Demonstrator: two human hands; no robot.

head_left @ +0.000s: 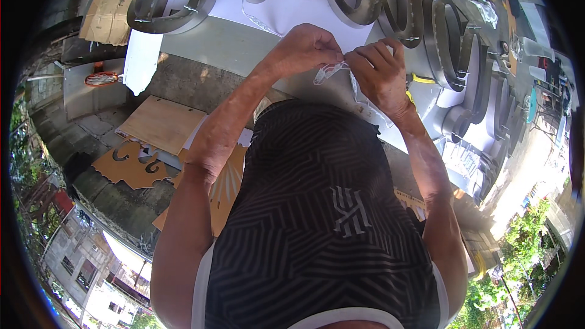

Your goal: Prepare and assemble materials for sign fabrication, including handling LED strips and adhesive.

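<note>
The work in hand appears to be fine fingertip handling of a thin white wired strand, bunched in loops just under the hands, above the near edge of the surface. The left hand is nearly closed, thumb and forefinger drawn into a pinch that seems to have hold of the strand. The right hand is loosely curled, its back to the camera; its thumb is hidden, so I cannot tell whether it grips the strand too. The two sets of fingertips all but touch. As I judge it, the next move calls for a light, steady pinch and some slack, since such thin, limp wire could easily snag or tangle.

Beyond the hands stand curved metal letter shells, deep-walled and dull grey, with small pale dots along their inner faces; the left one sweeps round in a broad hook. Smooth white sheeting lies beneath several of them. A yellow-handled tool sits just beside the right wrist. Down to the left are a flat, pale wooden panel and a tan board with curling cut-outs; above them rests a creased brown cardboard box.
</note>
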